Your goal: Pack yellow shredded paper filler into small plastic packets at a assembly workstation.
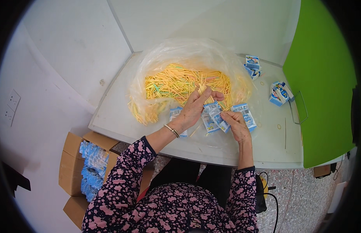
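Two hands are at work just in front of the clear plastic bag (180,50), the landmark spread open on the white table (118,112) and spilling a big heap of yellow and orange sticks (176,83). Left hand (196,106) is up at the near edge of that heap, fingers closed around a small bundle of sticks (203,90) whose tips poke up above the fingertips, a thin bangle (172,130) on the wrist. Right hand (235,123) sits just to the right of it, nearer the person than the bag, thumb and fingers pinching a small blue and white packet (219,121). More of these packets (245,115) lie flat on the table around both hands, right against the bag's near rim, and one peeks out under the left wrist. Off past the bag's right side, a few more blue and white packets (252,66) sit near the table's far edge, and another cluster (279,93) lies further right beside a green panel (320,77). Down on the floor, left of the table and well below the bag, an open cardboard box (72,167) holds stacked bluish packets
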The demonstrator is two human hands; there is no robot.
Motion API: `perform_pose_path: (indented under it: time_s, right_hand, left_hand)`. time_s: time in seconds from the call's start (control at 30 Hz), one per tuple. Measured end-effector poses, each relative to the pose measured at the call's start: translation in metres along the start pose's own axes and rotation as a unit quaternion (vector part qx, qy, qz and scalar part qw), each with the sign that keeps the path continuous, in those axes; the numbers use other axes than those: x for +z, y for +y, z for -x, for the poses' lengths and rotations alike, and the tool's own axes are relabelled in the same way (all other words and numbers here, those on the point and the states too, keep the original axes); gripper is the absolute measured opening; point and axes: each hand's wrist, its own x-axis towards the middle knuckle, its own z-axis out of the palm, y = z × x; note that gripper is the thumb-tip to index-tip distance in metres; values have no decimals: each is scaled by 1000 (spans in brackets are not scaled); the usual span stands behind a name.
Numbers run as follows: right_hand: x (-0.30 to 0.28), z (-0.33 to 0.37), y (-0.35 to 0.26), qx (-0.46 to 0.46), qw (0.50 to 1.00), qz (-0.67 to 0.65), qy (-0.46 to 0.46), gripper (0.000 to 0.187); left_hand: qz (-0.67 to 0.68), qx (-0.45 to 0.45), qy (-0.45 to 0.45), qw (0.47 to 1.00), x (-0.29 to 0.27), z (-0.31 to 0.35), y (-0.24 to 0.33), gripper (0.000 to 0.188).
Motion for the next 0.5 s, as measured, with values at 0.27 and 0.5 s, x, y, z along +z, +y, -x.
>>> perform_pose_path:
  time_s: [0.27, 0.5]
  right_hand:
    - [8, -2, -6, -25, 999, 34, 11, 23]
    - [18, -17, 4, -25, 999, 11, 34, 21]
  left_hand:
    - [-128, 19, -12, 992, -3, 2, 3, 41]
    - [-34, -52, -9, 998, -20, -15, 0, 32]
